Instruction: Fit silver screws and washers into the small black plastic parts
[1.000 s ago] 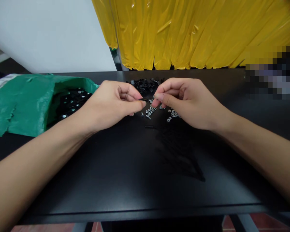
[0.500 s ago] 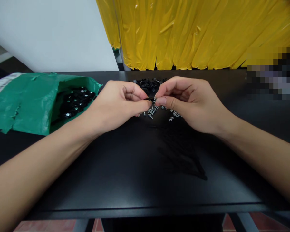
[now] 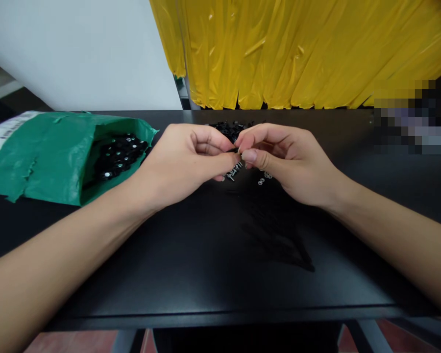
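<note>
Head view shows the fingers (image 3: pixel 231 162) of the left hand (image 3: pixel 185 159) and right hand (image 3: pixel 282 157) pinched together on one small black part (image 3: pixel 232 150), held just above the matte black surface (image 3: pixel 206 255). Loose silver screws (image 3: pixel 234 171) lie beneath, a heap of black pieces (image 3: pixel 230 129) behind, and a torn green plastic bag (image 3: pixel 47 157) of black discs well left

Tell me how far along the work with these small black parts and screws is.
Done: the green bag at the left holds black pieces with metal centres. In hand: the left hand and right hand meet fingertip to fingertip on a tiny black part, too small to make out. Left: loose screws, washers and a heap of black parts lie on the table.
</note>
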The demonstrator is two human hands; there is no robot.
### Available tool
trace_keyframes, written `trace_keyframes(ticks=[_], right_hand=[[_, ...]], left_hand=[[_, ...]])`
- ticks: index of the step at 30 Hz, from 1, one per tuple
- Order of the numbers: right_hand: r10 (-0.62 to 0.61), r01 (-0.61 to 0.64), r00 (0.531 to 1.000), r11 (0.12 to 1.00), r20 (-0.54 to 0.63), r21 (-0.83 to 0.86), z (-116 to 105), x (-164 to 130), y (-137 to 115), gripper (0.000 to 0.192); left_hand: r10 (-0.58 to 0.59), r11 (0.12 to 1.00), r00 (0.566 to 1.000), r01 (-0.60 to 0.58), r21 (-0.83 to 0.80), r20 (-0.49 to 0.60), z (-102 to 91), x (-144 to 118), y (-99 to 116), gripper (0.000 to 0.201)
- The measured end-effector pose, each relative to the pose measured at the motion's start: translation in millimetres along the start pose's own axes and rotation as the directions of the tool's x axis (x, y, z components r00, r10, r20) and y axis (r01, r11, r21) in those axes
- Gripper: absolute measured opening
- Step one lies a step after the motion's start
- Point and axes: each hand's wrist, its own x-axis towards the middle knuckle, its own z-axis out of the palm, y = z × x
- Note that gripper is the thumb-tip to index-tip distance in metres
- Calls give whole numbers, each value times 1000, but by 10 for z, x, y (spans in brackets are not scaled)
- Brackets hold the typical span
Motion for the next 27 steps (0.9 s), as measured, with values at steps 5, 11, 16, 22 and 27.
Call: trace_keyframes(ticks=[5, 11, 16, 22, 27], right_hand=[[1, -2, 1000, 999, -20, -36, -15, -7, 31, 23], [-78, 73, 996, 988, -34, -137, -15, -16, 6, 24], [-243, 228, 970, 919, -5, -321, -21, -34, -30, 16], [-390, 375, 918, 787, 75, -490, -56, -39, -78, 4], [-435, 446, 885, 696, 164, -563, -95, -31, -95, 4]], left_hand=[[-9, 999, 1000, 9, -31, 10, -5, 1, -8, 5], [-44, 994, 998, 48, -100, 44, -20, -2, -9, 8], [-68, 988, 994, 79, -131, 84, -17, -5, -8, 6], [-85, 982, 987, 106, -158, 134, -12, -16, 10, 4], [-75, 990, 988, 90, -111, 133, -10, -20, 14, 8]])
